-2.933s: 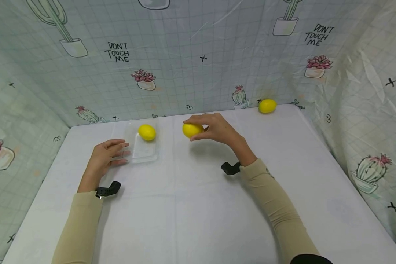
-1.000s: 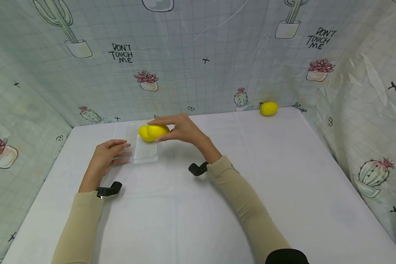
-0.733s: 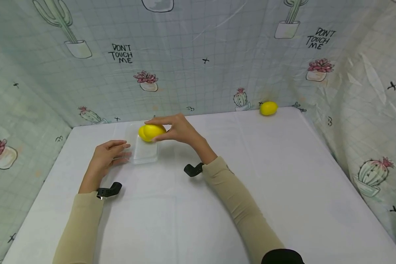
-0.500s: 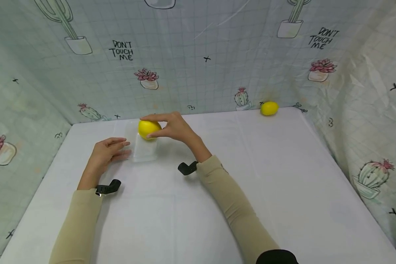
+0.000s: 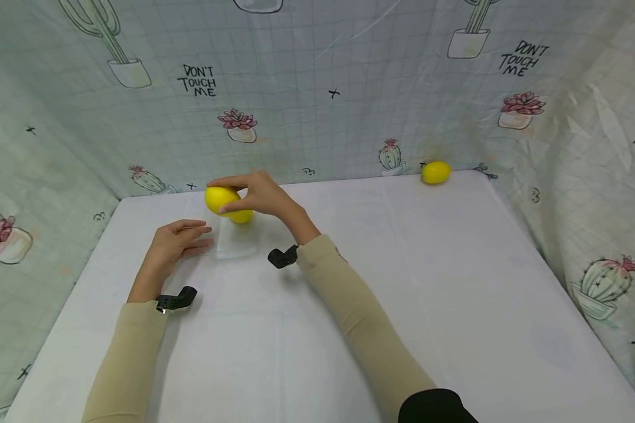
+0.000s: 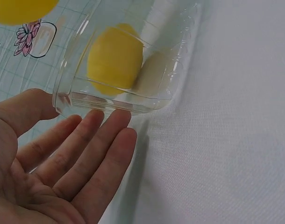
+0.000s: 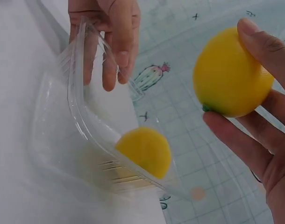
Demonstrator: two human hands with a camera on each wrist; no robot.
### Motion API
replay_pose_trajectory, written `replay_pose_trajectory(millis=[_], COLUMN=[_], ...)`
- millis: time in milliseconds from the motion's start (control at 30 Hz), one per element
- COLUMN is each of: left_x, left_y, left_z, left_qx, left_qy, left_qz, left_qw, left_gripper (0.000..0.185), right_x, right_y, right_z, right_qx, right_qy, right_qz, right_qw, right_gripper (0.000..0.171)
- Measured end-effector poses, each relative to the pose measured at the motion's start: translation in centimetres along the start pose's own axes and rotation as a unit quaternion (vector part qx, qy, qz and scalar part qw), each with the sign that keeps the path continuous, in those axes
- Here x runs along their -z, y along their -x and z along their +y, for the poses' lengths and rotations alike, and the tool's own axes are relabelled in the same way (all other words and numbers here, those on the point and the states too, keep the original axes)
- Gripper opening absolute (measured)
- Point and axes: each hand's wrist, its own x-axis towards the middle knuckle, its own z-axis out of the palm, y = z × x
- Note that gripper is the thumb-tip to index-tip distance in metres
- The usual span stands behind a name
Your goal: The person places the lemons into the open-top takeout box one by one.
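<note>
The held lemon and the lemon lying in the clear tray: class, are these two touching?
Apart. The right wrist view shows the right hand gripping its lemon with patterned backdrop visible between it and the lemon in the tray.

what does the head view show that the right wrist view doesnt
Only the head view shows a third lemon at the table's far edge, both sleeves, and the "DON'T TOUCH ME" backdrop. Only the right wrist view shows the tray's clear ridged wall close up. Both show the right hand holding a lemon, another lemon in the tray, and the left hand at its edge.
</note>
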Motion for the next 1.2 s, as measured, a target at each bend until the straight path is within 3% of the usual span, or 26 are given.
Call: replay_pose_trajectory(millis=[100, 233, 333, 467, 567, 867, 1200], left_x=[0.0, -0.4, -0.7, -0.8, -0.8, -0.9, -0.6], left_y=[0.1, 0.8, 1.3, 1.2, 1.2, 1.1, 0.9], left_z=[0.0, 1.2, 2.1, 2.1, 2.1, 2.3, 1.7], left_qx=[0.0, 0.008, 0.017, 0.022, 0.024, 0.028, 0.03], left_qy=[0.02, 0.029, 0.022, 0.02, 0.019, 0.006, 0.034], left_qz=[-0.006, -0.013, -0.015, -0.011, -0.012, -0.019, -0.012], left_qw=[0.9998, 0.9995, 0.9995, 0.9995, 0.9995, 0.9994, 0.9989], left_gripper=[0.06, 0.058, 0.057, 0.055, 0.055, 0.056, 0.057], right_x=[0.0, 0.1, 0.4, 0.7, 0.7, -0.3, -1.1], right_y=[-0.7, -1.9, -2.8, -3.9, -4.7, -5.7, -5.0], right_z=[0.2, 0.5, 0.4, 0.1, 0.0, 0.0, 0.3], right_qx=[0.005, 0.016, 0.012, -0.009, -0.013, 0.029, 0.042], right_qy=[-0.007, 0.0, 0.019, 0.027, 0.049, 0.112, 0.099], right_qz=[-0.038, -0.095, -0.134, -0.169, -0.187, -0.233, -0.256], right_qw=[0.999, 0.995, 0.991, 0.985, 0.981, 0.966, 0.961], right_gripper=[0.058, 0.056, 0.056, 0.054, 0.052, 0.047, 0.043])
